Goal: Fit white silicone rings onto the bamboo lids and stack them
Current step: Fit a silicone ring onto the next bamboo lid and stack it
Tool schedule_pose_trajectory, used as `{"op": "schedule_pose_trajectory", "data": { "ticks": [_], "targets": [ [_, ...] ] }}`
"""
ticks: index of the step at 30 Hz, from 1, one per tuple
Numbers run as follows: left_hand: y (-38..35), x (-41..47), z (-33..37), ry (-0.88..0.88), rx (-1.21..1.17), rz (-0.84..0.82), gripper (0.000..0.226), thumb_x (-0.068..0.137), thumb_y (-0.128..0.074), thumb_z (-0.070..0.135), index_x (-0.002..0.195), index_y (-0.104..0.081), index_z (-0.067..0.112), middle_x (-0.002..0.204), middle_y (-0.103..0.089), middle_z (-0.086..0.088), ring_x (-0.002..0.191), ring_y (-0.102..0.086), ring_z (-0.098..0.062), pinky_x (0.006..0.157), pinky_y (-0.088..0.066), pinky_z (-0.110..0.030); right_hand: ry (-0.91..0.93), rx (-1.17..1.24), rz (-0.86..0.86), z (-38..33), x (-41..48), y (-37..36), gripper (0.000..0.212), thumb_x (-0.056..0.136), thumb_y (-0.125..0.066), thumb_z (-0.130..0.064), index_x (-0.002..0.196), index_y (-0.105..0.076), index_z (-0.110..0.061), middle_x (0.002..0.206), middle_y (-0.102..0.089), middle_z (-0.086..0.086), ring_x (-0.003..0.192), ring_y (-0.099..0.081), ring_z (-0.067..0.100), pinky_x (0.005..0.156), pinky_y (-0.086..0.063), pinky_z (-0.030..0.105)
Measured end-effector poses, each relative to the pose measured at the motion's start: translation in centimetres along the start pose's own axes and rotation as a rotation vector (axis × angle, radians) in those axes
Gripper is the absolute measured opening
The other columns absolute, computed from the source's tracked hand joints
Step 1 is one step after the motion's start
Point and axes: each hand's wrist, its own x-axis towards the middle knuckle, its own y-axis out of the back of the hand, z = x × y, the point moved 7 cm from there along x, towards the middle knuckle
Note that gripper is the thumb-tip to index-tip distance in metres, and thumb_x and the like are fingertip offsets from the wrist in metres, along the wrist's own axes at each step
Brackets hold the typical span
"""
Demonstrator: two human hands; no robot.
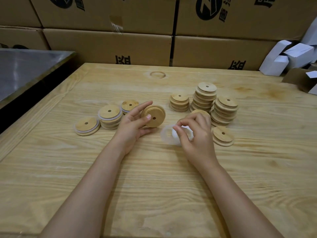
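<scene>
Now: ring just right of and below the held lid

Left hand (pixel 135 124) grips one bamboo lid (pixel 154 115) tipped up on edge, thumb pressed on the face beside the centre hole, the other fingers curled round the rim and back. The holed face turns toward the right hand and the camera. Can't tell if the stepped side is the one showing.

Right hand (pixel 197 134) pinches a white silicone ring (pixel 169 134) between thumb and fingertips. The ring is blurred, so it could be more than one. It hangs low over the counter (pixel 154 177), and contact with the wood is unclear.

Key relation: the ring sits between the two hands, just beside the lid's lower right rim, not yet on it. Its opening faces roughly up and toward the camera, so it likely needs tilting to meet the lid face. The right hand has it and the left only needs to present the lid.

Ringed stack (pixel 110 117) and a single ringed lid (pixel 87 126) sit toward the counter's left edge, beyond the left hand. Bare stacks (pixel 205 97) stand toward the far right, and a loose bare lid (pixel 223 136) lies just right of the right hand. Judged mid-task, with plenty of bare lids left.
</scene>
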Motion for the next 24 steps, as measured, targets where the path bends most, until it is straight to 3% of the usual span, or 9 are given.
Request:
{"op": "schedule_pose_trajectory", "data": {
  "ticks": [5, 8, 12, 16, 19, 24],
  "targets": [
    [-1.9, -0.5, 0.1, -0.043, 0.084, -0.098, 0.037, 0.083, -0.06, 0.007, 0.115, -0.065, 0.025, 0.096, -0.068, 0.001, 0.092, -0.066, -0.016, 0.076, -0.057, -0.034, -0.085, 0.123, 0.007, 0.0, 0.0, -0.2, 0.009, 0.084, -0.068, -0.016, 0.077, -0.064, -0.019, 0.084, -0.049, -0.015, 0.093, -0.045, 0.01, 0.085, -0.029, 0.007],
    [-3.1, -0.9, -0.1, -0.044, 0.144, -0.144, 0.037, 0.089, -0.055, 0.002, 0.114, -0.066, 0.026, 0.093, -0.066, 0.004, 0.09, -0.065, -0.013, 0.072, -0.056, -0.029, -0.113, 0.136, 0.024, 0.2, 0.0, -0.2, 0.015, 0.084, -0.067, -0.014, 0.078, -0.061, -0.026, 0.083, -0.05, -0.017, 0.093, -0.045, 0.005, 0.084, -0.028, 0.005],
    [-3.8, -1.1, -0.3, -0.041, 0.183, -0.172, 0.038, 0.089, -0.053, 0.002, 0.112, -0.066, 0.029, 0.104, -0.067, -0.002, 0.095, -0.065, -0.017, 0.077, -0.057, -0.035, -0.157, 0.131, 0.053, 0.8, 0.2, 0.0, 0.014, 0.086, -0.066, -0.011, 0.078, -0.061, -0.022, 0.084, -0.05, -0.015, 0.091, -0.046, 0.009, 0.082, -0.03, 0.006],
    [-2.7, -0.6, -0.5, -0.034, 0.095, -0.013, 0.031, 0.094, -0.049, 0.003, 0.112, -0.063, 0.024, 0.102, -0.065, -0.002, 0.086, -0.066, -0.014, 0.067, -0.06, -0.039, -0.243, 0.075, 0.112, 2.0, 0.4, 0.8, 0.013, 0.087, -0.064, -0.011, 0.078, -0.06, -0.019, 0.085, -0.052, -0.004, 0.091, -0.049, 0.019, 0.084, -0.037, 0.024],
    [-0.6, 0.0, -0.7, -0.005, 0.082, 0.161, 0.028, 0.095, -0.049, 0.007, 0.109, -0.063, 0.027, 0.102, -0.061, -0.006, 0.093, -0.064, -0.021, 0.066, -0.06, -0.038, -0.394, -0.074, 0.076, 4.0, 0.1, 0.8, 0.011, 0.089, -0.063, -0.019, 0.082, -0.066, -0.01, 0.087, -0.054, -0.001, 0.095, -0.05, 0.025, 0.09, -0.037, 0.04],
    [0.3, 0.2, -0.8, 0.001, 0.089, 0.225, 0.027, 0.096, -0.05, 0.008, 0.108, -0.063, 0.028, 0.098, -0.06, -0.006, 0.097, -0.062, -0.022, 0.062, -0.06, -0.034, -0.481, -0.379, -0.011, 5.7, -0.3, 1.0, 0.023, 0.092, -0.056, -0.031, 0.094, -0.069, -0.012, 0.099, -0.06, 0.005, 0.105, -0.047, 0.026, 0.087, -0.025, 0.034]
  ]
}}
